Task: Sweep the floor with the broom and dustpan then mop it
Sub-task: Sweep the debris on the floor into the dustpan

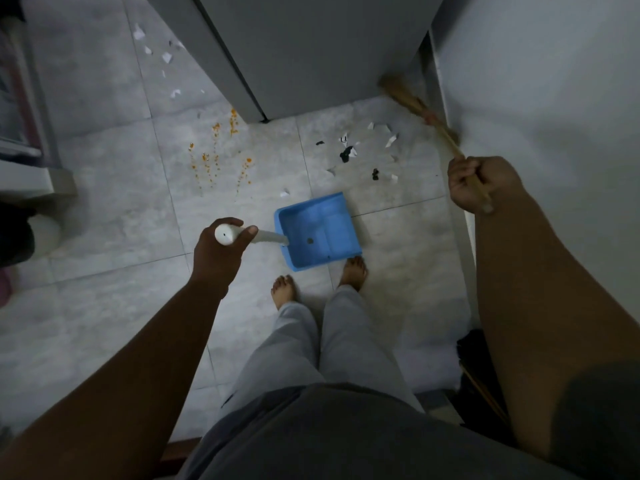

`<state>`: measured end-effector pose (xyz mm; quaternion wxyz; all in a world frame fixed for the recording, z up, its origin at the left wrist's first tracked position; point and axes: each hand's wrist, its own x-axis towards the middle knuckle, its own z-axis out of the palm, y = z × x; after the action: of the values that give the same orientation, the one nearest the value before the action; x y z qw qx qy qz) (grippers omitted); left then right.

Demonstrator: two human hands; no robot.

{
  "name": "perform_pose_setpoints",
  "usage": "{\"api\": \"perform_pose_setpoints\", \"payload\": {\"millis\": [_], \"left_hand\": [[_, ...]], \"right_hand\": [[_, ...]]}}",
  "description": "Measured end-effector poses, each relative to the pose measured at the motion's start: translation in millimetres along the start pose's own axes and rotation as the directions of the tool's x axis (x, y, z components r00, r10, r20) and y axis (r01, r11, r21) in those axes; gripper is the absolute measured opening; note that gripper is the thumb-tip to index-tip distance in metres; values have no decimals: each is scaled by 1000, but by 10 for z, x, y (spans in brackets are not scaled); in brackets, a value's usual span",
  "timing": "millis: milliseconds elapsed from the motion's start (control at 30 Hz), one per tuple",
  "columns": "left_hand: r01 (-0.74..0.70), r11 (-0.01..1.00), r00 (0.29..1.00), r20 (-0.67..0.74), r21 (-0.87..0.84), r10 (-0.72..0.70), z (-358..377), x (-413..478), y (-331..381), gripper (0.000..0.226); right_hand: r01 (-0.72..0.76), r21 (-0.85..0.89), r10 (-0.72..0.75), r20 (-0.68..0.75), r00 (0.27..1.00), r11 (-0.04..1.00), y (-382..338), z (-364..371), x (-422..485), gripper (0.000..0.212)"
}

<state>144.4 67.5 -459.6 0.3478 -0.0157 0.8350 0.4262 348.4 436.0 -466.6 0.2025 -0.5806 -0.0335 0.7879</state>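
Two hands are grasping: the left hand (218, 252) wraps the white handle of the blue dustpan (317, 232), which rests on the tiled floor (114, 209) just before the bare feet (354, 271); the right hand (474, 183) grips the thin stick of the broom (419, 109). Beyond the dustpan lie paper scraps (381, 133) and orange spots (214, 157). Farther, the blurred bristles are between a grey cabinet (311, 46) and the wall.
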Motion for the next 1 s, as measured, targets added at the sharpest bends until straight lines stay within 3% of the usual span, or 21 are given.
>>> {"api": "perform_pose_setpoints", "payload": {"millis": [133,333,533,600,1000], "left_hand": [[-4,1000,1000,-10,-2,4,-62,31,-83,36],[-59,998,998,-24,0,59,-186,99,-273,27],[-64,998,998,-22,7,65,-219,89,-403,24],[-61,998,998,-27,2,61,-226,67,-426,24],[-23,997,999,-24,-76,21,-421,112,-586,29]], "right_hand": [[-99,94,95,46,994,991,-1,51,268,27],[-182,-78,186,44,982,980,196,-59,694,28],[-281,-121,280,-27,960,952,635,-321,659,20],[-300,-144,294,-61,954,943,749,-416,542,26],[-247,-83,251,43,967,966,471,-229,363,36]]}}
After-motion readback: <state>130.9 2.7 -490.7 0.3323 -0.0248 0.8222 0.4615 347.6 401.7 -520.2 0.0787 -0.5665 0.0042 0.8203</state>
